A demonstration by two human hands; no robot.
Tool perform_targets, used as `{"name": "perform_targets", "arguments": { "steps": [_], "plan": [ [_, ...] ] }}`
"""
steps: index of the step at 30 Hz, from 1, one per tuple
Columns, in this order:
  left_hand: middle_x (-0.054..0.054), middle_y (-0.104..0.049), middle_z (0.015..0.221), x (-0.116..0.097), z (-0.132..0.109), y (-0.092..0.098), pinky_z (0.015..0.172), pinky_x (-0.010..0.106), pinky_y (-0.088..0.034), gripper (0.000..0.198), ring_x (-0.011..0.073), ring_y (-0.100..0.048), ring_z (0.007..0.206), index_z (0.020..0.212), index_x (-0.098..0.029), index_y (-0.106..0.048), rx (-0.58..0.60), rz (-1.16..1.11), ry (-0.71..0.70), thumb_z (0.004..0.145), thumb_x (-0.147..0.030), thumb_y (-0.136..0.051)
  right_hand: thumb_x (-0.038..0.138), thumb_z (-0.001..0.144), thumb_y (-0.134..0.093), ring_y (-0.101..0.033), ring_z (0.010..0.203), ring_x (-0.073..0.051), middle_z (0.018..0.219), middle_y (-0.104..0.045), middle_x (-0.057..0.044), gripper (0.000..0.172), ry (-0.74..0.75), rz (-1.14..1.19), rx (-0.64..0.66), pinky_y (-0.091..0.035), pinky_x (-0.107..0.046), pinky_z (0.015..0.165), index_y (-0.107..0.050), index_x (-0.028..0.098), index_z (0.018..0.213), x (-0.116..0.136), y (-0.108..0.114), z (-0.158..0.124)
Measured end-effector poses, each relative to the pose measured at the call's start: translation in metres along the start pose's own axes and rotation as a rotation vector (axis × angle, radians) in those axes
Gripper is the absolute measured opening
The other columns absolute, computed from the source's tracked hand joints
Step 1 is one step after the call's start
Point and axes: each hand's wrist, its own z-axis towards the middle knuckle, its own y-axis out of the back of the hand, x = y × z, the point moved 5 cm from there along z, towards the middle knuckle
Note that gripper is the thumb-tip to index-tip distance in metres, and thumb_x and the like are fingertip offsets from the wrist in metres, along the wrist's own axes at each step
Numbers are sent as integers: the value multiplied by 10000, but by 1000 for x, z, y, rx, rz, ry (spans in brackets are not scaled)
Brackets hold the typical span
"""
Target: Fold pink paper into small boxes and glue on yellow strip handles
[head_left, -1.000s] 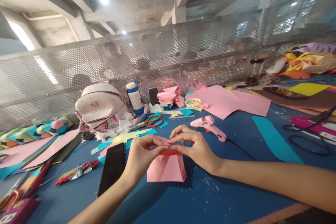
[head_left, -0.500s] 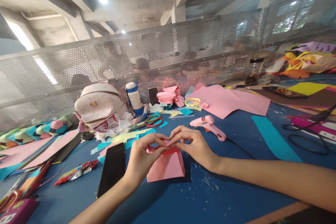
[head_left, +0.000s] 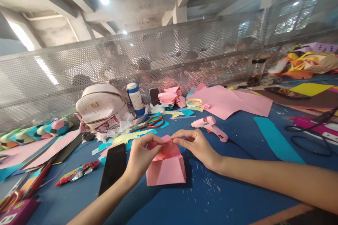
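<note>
At folded pink paper (head_left: pixel 166 172), left hand (head_left: pixel 142 150) and right hand (head_left: pixel 201 147) pinch its far edge.

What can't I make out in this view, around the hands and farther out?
- Head view: part of the pink paper piece, hidden by the left hand.
- Head view: magenta box, cut off by the lower left corner.
- Head view: print on the red wrapper, too small to read.
- Head view: details beyond the perforated screen, blurred through its mesh.
</note>
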Motion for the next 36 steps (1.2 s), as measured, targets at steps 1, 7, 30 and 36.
{"name": "perform_targets", "arguments": {
  "steps": [1, 7, 30, 36],
  "plan": [
    [-7, -708, 689, 0, 0, 0, 633, 209, -453, 95, 133, -622, 653, 677, -192, -702, -7, -19, 1, 747, -152, -651, 356, 817, -719, -678, 896, -195, 906, -754, -39, 148, -7, 13, 4, -526, -310, 809, -776, 226, 858, 0, -1, 0],
    [10, -729, 710, -3, 0, 0, 673, 232, -499, 117, 163, -670, 705, 669, -192, -712, -25, -38, -9, 719, -117, -638, 388, 784, -751, -655, 874, -185, 887, -731, -34, 161, -35, 26, 32, -510, -293, 790, -785, 241, 840, 2, -4, -1],
    [24, -702, 661, 11, 3, -5, 557, 176, -451, 212, 107, -607, 595, 676, -143, -716, -28, -329, 232, 696, -341, -788, 311, 877, -669, -611, 780, -149, 880, -674, -37, 142, 300, -242, 7, -472, -259, 616, -776, 290, 967, 22, 6, 4],
    [23, -705, 640, 8, 0, -8, 545, 175, -460, 209, 103, -611, 564, 674, -142, -710, -2, -391, 240, 699, -332, -795, 329, 873, -672, -616, 781, -155, 876, -682, -40, 135, 288, -245, 5, -473, -263, 619, -783, 280, 933, 21, 4, 3]
  ]
}}
